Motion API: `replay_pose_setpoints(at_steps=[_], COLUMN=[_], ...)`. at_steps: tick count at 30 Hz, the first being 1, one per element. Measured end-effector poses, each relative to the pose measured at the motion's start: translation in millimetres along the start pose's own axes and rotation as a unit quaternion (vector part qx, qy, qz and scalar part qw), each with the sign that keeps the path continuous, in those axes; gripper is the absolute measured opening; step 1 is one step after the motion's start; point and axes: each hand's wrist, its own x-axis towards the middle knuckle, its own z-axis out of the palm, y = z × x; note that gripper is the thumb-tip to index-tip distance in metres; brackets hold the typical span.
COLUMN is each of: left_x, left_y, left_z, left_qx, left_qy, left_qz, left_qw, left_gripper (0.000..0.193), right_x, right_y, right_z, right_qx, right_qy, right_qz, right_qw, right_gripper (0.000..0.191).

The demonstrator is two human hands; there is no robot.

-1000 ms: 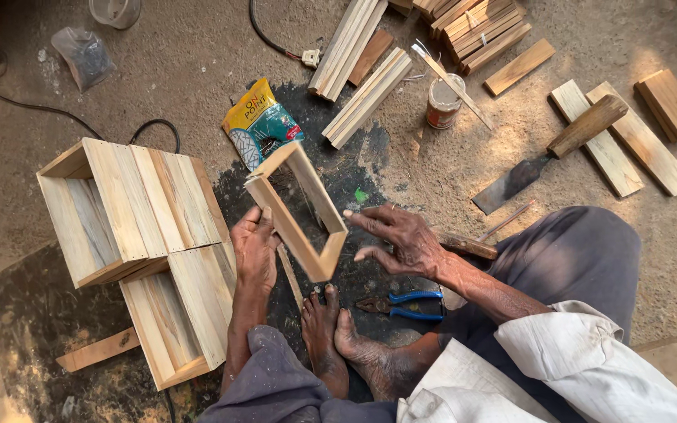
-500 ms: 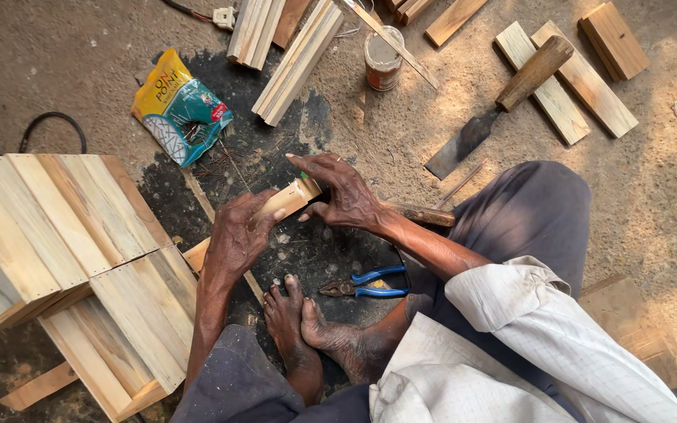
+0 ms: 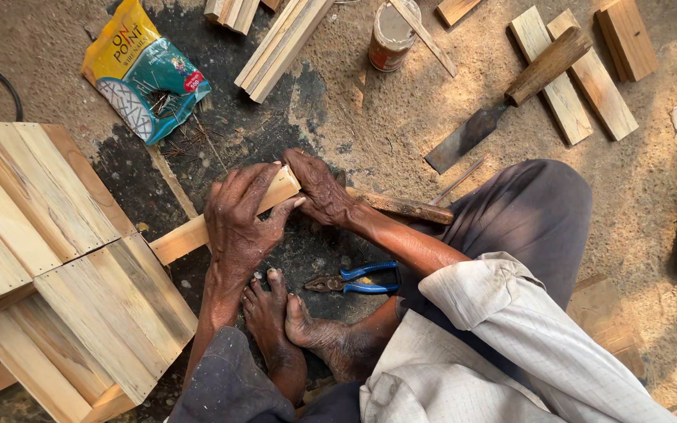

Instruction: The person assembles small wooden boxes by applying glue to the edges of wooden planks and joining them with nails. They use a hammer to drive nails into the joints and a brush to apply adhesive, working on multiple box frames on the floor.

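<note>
low over the dark patch of floor (image 3: 276, 141), the left hand (image 3: 238, 219) is curled over the middle of a pale wooden strip (image 3: 178, 239), fingers closed on it. the right hand (image 3: 319, 186) clamps the strip's upper end just beside it. the strip's long axis runs from lower left to upper right, its free end jutting left toward the slatted wooden crates (image 3: 64, 266). blue-handled pliers (image 3: 354, 278) lie near the feet; a chisel (image 3: 503, 102) sits well apart.
</note>
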Motion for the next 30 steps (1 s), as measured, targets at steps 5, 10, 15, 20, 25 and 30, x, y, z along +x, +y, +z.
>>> replay_pose_setpoints(at_steps=[5,10,15,20,25,30], left_x=[-4.3,-3.4,-0.4,1.3,1.2,-0.5], left_y=[-0.1,-0.7,0.4,0.8,0.3,-1.4], left_z=[4.6,3.5,0.5,-1.4,-1.3,1.1], left_qx=[0.005,0.011,0.006,0.014,0.013,0.019], left_qy=[0.002,-0.001,-0.012,-0.009,-0.013,-0.013], left_qz=[-0.002,0.005,-0.004,0.005,0.003,0.001], left_qw=[1.0,1.0,1.0,1.0,1.0,1.0], left_gripper=[0.051,0.048,0.045,0.049,0.05,0.052], right_x=[-3.8,-3.8,-2.5,-1.1,-0.2,-1.3], right_y=[1.2,2.2,2.5,2.9,4.3,6.0], right_z=[9.0,9.4,7.8,6.1,5.3,6.0], right_qx=[0.041,0.039,0.034,0.042,0.033,0.032], right_qy=[0.044,0.037,0.027,0.027,0.019,0.008], right_qz=[-0.003,0.0,0.004,-0.035,-0.014,-0.01], right_qw=[0.998,0.999,0.999,0.998,0.999,0.999], right_gripper=[0.057,0.055,0.049,0.042,0.043,0.044])
